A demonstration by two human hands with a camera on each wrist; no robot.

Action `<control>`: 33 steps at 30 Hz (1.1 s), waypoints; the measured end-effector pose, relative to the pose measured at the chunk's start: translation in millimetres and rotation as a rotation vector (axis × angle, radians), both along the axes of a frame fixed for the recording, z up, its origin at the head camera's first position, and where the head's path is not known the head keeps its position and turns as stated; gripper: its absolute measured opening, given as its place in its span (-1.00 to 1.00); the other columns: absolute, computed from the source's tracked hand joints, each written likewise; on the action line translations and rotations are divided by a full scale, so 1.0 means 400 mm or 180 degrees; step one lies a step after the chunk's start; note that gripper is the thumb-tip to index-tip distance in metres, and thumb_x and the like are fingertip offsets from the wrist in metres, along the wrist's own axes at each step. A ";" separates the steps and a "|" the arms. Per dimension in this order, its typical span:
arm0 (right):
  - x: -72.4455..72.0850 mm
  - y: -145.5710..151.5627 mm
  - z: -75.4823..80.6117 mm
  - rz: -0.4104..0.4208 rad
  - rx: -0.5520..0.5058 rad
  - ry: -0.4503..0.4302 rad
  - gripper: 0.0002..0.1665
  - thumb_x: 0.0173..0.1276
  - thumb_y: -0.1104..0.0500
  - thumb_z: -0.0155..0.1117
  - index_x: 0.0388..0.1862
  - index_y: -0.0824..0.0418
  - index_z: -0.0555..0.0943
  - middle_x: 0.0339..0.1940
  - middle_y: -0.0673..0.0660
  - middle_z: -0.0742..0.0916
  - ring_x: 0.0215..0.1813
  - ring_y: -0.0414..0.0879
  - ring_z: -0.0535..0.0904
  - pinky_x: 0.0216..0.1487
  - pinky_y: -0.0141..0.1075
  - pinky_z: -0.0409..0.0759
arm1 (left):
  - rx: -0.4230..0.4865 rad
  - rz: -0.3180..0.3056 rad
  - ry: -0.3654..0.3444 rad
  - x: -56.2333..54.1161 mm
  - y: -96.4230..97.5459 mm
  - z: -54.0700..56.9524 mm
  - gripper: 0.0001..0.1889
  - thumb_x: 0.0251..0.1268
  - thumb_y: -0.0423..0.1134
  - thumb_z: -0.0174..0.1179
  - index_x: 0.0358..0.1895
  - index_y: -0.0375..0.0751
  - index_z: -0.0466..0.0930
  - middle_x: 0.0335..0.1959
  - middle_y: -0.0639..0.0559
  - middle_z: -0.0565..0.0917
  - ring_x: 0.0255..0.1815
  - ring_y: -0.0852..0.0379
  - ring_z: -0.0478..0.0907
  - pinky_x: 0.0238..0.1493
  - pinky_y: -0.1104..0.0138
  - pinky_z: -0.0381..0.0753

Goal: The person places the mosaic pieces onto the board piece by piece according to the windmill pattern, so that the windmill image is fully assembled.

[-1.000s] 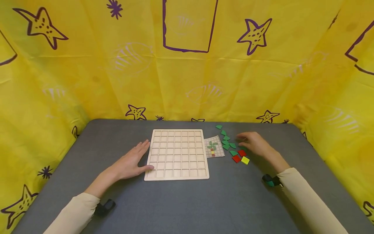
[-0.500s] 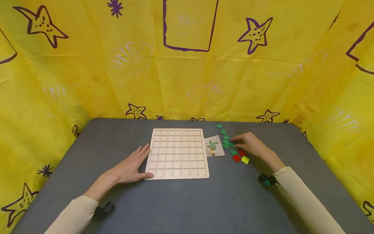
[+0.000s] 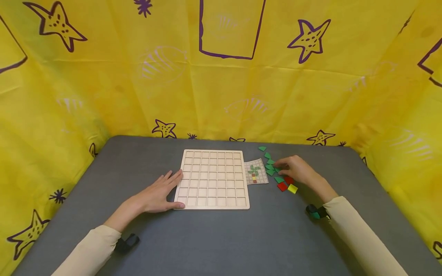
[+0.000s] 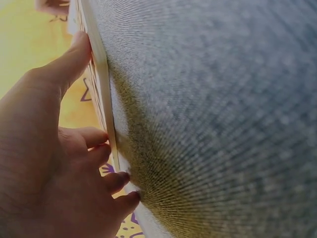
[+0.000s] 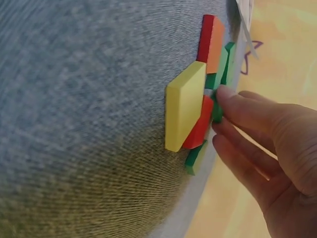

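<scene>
Closing around a green wedge-shaped tile (image 5: 217,110), the right hand (image 3: 297,170) no longer hangs apart from the loose pieces as it does a second ago. Its thumb and fingertips bend in and appear to pinch the tile; whether it has left the tabletop (image 3: 221,241) I cannot tell. The tile is among the other green tiles (image 3: 270,173), to the right of the printed pattern card (image 3: 256,171), with two red square tiles (image 3: 282,186) and a yellow square tile (image 3: 292,188) on the near side.

The left hand (image 3: 157,195) differs too: its thumb now rests lower, at the near-left corner of the wooden grid board (image 3: 212,180), while its fingers lie extended and spread along the left edge, gripping nothing. That contact probably steadies the board.

Taken together, the work seems to have passed from reaching to taking hold of a single piece. The card, touching or just beside the board's right edge, shows green, red and yellow shapes that match the tiles' colours.
</scene>
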State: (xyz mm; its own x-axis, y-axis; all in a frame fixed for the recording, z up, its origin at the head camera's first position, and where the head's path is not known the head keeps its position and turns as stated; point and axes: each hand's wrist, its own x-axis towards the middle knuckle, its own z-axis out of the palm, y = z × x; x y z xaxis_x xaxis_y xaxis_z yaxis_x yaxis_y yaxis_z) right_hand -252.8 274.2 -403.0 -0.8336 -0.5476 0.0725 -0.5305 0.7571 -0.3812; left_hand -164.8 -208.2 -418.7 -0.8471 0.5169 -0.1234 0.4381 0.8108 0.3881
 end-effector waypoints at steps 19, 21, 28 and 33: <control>-0.004 0.014 0.040 0.0059 0.0155 -0.0028 -0.84 0.18 0.42 0.41 -0.24 0.31 0.77 -0.28 0.15 0.75 -0.24 0.06 0.67 -0.27 -0.17 0.68 | -0.0119 0.0062 -0.0131 -0.003 0.008 0.016 0.13 0.10 0.33 0.28 0.55 -0.32 -0.03 0.59 -0.18 -0.02 0.55 -0.35 -0.13 0.47 -0.18 -0.10; -0.003 0.014 0.041 0.0020 0.0138 -0.0031 -0.85 0.19 0.41 0.40 -0.24 0.31 0.77 -0.28 0.15 0.76 -0.24 0.06 0.67 -0.26 -0.16 0.68 | -0.0129 0.0058 -0.0126 -0.002 0.008 0.016 0.13 0.10 0.33 0.28 0.55 -0.32 -0.03 0.59 -0.18 -0.02 0.55 -0.35 -0.13 0.47 -0.17 -0.10; -0.004 0.006 0.050 -0.0080 0.0018 0.0027 -0.86 0.20 0.38 0.41 -0.24 0.34 0.74 -0.32 0.13 0.75 -0.28 0.02 0.67 -0.25 -0.13 0.68 | -0.0124 0.0052 -0.0132 -0.001 0.009 0.015 0.13 0.11 0.33 0.28 0.55 -0.33 -0.03 0.59 -0.19 -0.02 0.55 -0.35 -0.13 0.47 -0.18 -0.10; -0.007 -0.002 0.058 -0.0071 -0.0092 0.0147 -0.85 0.20 0.39 0.41 -0.23 0.36 0.72 -0.33 0.14 0.75 -0.29 0.01 0.67 -0.24 -0.12 0.68 | -0.0121 0.0055 -0.0124 -0.001 0.010 0.016 0.13 0.10 0.33 0.28 0.55 -0.33 -0.02 0.58 -0.20 -0.01 0.54 -0.35 -0.13 0.47 -0.19 -0.11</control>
State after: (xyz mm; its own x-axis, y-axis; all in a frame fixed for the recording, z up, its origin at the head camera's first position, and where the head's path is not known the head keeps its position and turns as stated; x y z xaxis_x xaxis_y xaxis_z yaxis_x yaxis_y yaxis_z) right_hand -255.4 273.2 -380.0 -0.8410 -0.5260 0.1268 -0.5312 0.7580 -0.3786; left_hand -165.0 -204.2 -412.3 -0.8501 0.4965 -0.1758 0.4091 0.8326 0.3734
